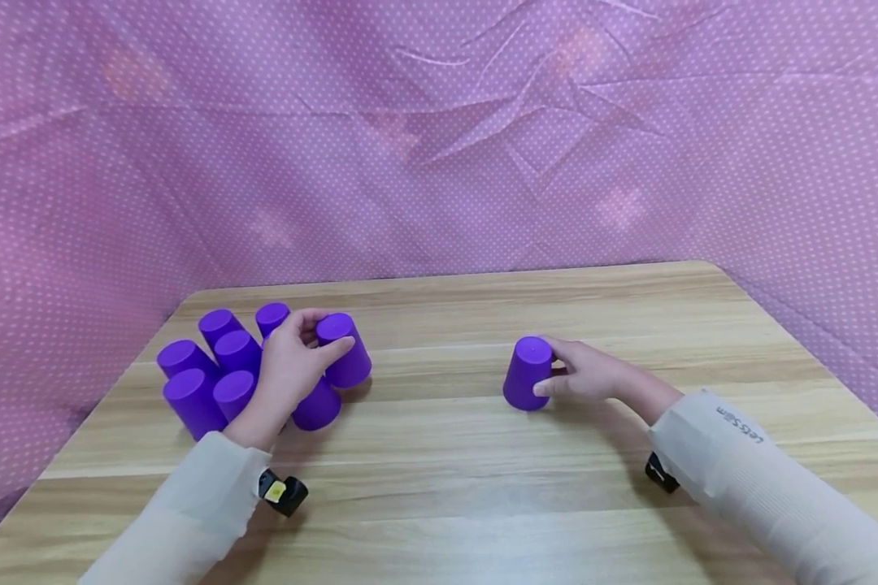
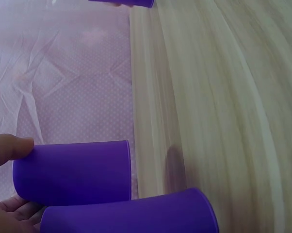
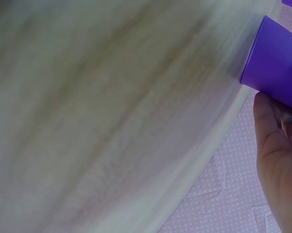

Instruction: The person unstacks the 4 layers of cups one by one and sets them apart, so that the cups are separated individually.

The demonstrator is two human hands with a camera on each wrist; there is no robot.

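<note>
My left hand [image 1: 290,361] grips an upside-down purple cup [image 1: 347,357] near its closed end, thumb on the near side and fingers behind. In the left wrist view that cup [image 2: 73,172] lies beside a second purple cup [image 2: 131,213], with the thumb tip on its wall. Farther right, my right hand [image 1: 581,371] holds another upside-down purple cup [image 1: 527,378] by its side, thumb in front. The right wrist view shows this cup [image 3: 277,63] with its rim close to the tabletop; whether it touches is hard to tell.
Several upside-down purple cups [image 1: 196,402] stand in a cluster on the left of the wooden table [image 1: 439,479], partly behind my left hand. One more cup [image 1: 316,405] is just in front of the held one. A pink dotted cloth [image 1: 439,187] hangs behind the table.
</note>
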